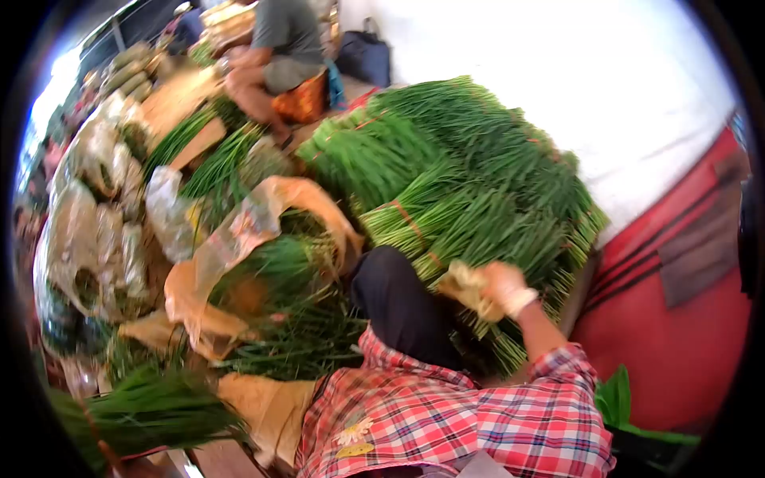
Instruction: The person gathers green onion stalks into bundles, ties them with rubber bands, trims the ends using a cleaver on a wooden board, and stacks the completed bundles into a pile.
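My right hand (506, 288), with a white cuff at the wrist, is closed at the near edge of the stacked greens. At its fingers is a crumpled beige cloth-like piece (464, 288), blurred, so its exact kind is unclear. Just beyond lies a bunch of long thin green stalks (402, 223), like chives, tied with a reddish band (409, 220). More bunches form a big pile (494, 151) behind it. My left hand does not show. At the lower left, a banded bunch of greens (147, 406) sits near the frame's edge.
An open orange-tinted plastic bag (187, 299) with loose greens stands left of my knee (398, 299). Large clear bags (88, 247) fill the far left. A seated person (287, 48) is at the back, near a dark backpack (364, 56). Red flooring (677, 350) lies right.
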`<state>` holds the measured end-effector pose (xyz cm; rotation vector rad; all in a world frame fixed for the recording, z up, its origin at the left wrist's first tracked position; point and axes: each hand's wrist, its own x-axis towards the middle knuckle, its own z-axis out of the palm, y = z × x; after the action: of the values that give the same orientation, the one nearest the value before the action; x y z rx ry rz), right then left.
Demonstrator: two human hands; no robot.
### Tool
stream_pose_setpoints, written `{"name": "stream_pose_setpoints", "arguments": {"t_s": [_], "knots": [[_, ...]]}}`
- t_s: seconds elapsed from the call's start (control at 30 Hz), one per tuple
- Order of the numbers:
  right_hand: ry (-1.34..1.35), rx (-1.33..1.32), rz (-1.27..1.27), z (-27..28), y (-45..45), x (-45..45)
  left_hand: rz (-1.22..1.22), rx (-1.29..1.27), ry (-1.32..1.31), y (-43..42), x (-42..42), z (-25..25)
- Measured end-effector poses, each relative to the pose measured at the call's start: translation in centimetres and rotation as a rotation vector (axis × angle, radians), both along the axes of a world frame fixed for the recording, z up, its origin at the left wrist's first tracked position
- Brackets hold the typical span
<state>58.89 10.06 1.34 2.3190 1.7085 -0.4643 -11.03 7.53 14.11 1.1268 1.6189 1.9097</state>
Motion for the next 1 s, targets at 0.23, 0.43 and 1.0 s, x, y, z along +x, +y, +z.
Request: {"name": "stream_pose_setpoints", "arguments": {"t_s": [0.23, 0.43, 1.0], "knots": [[0.376, -0.082, -0.086, 1.9, -0.8, 9.0, -0.199, -0.025, -0.100, 5.8, 9.1, -1.5], [0.689, 0.651, -0.893, 5.1, 2.4, 14.7, -0.302, -0.054, -0.173, 7.5, 13.2, -2.3], [0.946, 1.049, -1.248, -5.0, 17.5, 30.4, -0.406, -0.215, -0.225, 16.6, 22.5, -4.9]]}}
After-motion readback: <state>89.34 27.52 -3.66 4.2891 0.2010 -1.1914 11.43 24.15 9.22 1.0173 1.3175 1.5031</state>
